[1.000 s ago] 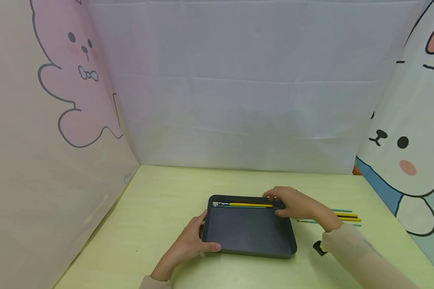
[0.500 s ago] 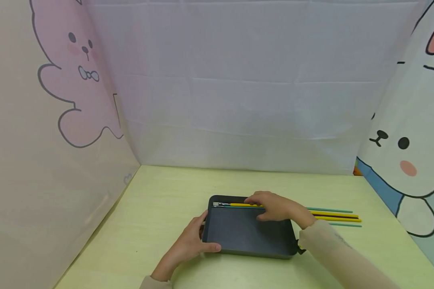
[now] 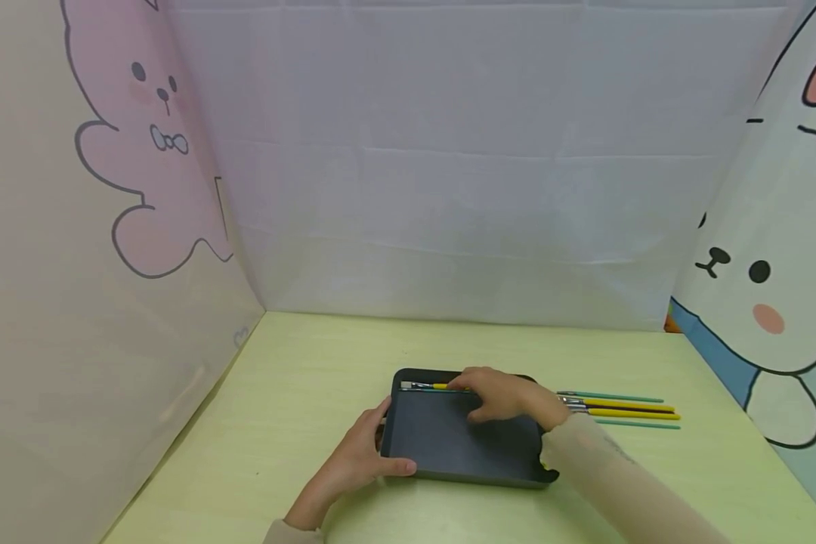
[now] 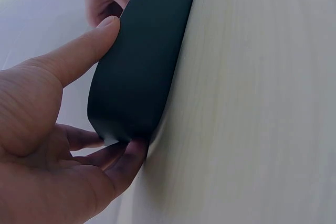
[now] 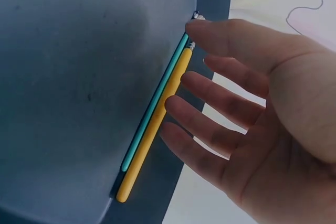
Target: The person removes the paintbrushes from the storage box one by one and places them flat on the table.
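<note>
A dark rectangular tray (image 3: pixel 449 446) lies on the pale table. Along its far wall, inside, are a yellow-handled flat paintbrush (image 5: pixel 152 129) and a thin teal-handled paintbrush (image 5: pixel 152 103), side by side. My left hand (image 3: pixel 360 446) grips the tray's near left corner; the left wrist view has the thumb and fingers on different sides of it. My right hand (image 3: pixel 506 394) is over the far part of the tray, fingers spread and slightly bent. In the right wrist view its fingertips are at the yellow brush; whether they touch it I cannot tell. That hand holds nothing.
Several more paintbrushes (image 3: pixel 632 409), yellow-handled and teal-handled, lie on the table (image 3: pixel 313 378) to the right of the tray, partly behind the right forearm. A white cloth wall (image 3: pixel 449 189) stands at the back, with cartoon-printed sheets at both sides.
The right hand has moved left from the tray's far right corner to above the two brushes inside. The left hand and the tray have stayed put.
</note>
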